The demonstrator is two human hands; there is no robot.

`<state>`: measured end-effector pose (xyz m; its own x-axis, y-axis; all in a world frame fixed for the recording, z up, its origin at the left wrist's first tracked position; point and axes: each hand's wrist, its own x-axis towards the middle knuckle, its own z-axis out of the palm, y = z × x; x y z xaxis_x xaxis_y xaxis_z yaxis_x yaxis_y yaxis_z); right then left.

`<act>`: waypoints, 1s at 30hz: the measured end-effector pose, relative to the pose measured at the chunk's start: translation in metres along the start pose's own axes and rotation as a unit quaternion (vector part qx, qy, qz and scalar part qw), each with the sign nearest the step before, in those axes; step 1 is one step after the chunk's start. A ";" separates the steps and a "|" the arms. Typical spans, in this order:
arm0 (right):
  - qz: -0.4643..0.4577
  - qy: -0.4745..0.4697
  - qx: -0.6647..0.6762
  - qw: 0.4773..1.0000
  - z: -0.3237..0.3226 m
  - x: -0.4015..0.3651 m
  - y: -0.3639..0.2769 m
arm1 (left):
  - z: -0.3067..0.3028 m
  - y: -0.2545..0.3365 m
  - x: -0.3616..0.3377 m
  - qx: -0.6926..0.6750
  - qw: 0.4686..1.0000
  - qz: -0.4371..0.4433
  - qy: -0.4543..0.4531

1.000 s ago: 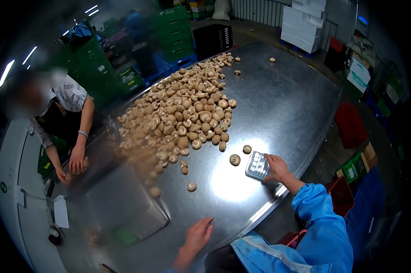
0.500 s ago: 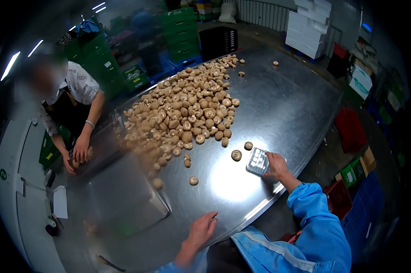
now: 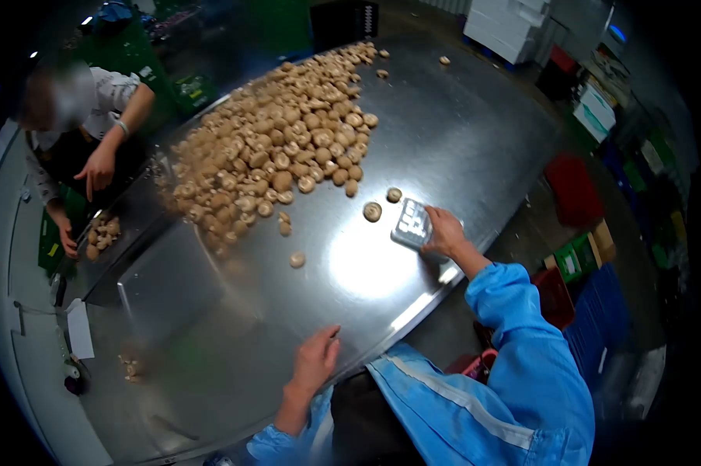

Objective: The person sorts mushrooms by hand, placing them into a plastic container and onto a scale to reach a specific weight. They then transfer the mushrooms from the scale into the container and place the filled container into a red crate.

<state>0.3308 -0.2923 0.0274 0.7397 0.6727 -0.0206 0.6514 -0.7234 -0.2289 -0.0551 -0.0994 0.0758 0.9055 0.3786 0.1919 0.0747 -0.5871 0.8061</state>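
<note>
My right hand [image 3: 446, 233] grips the near right side of a small clear plastic tray [image 3: 411, 222] on the metal table, its fingers on the rim. Glare off the tray hides what is inside. Two shiitake mushrooms, one [image 3: 373, 211] larger than the other [image 3: 394, 194], lie just left of the tray. My left hand [image 3: 315, 360] hovers by the table's near edge, fingers stretched out and holding nothing. A lone mushroom [image 3: 297, 259] lies farther up the table from it. Beyond spreads a big heap of shiitake mushrooms [image 3: 288, 132].
Across the steel table [image 3: 459, 124], a co-worker's hand [image 3: 98, 168] is raised near a small group of mushrooms [image 3: 102, 235]. A translucent sheet-like panel [image 3: 164, 283] stands at the left. White foam boxes [image 3: 506, 29] are stacked behind; a red crate [image 3: 572, 190] sits right of the table.
The view has shifted, so the table sits higher and further left. The co-worker's hand has lifted off the mushrooms. My right hand stays on the tray.
</note>
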 end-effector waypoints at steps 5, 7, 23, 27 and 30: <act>-0.036 0.087 -0.016 0.995 0.005 -0.017 -0.007 | -0.002 0.004 0.004 -0.008 1.000 -0.003 0.000; -0.050 0.102 -0.023 0.993 0.006 -0.018 -0.007 | -0.001 0.000 0.005 -0.014 1.000 -0.004 0.002; 0.020 0.065 0.039 0.997 0.006 -0.003 0.006 | 0.011 -0.012 0.030 -0.021 0.996 -0.042 -0.081; 0.031 0.066 0.025 0.997 0.000 -0.002 -0.003 | 0.016 -0.014 0.038 -0.022 0.996 -0.010 -0.081; 0.035 0.069 0.020 0.997 -0.002 -0.003 -0.006 | 0.018 -0.009 0.043 -0.028 0.997 -0.010 -0.074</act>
<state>0.3252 -0.2903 0.0305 0.8009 0.5910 0.0961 0.5925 -0.7590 -0.2699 -0.0095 -0.0912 0.0665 0.9564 0.2764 0.0943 0.0730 -0.5388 0.8393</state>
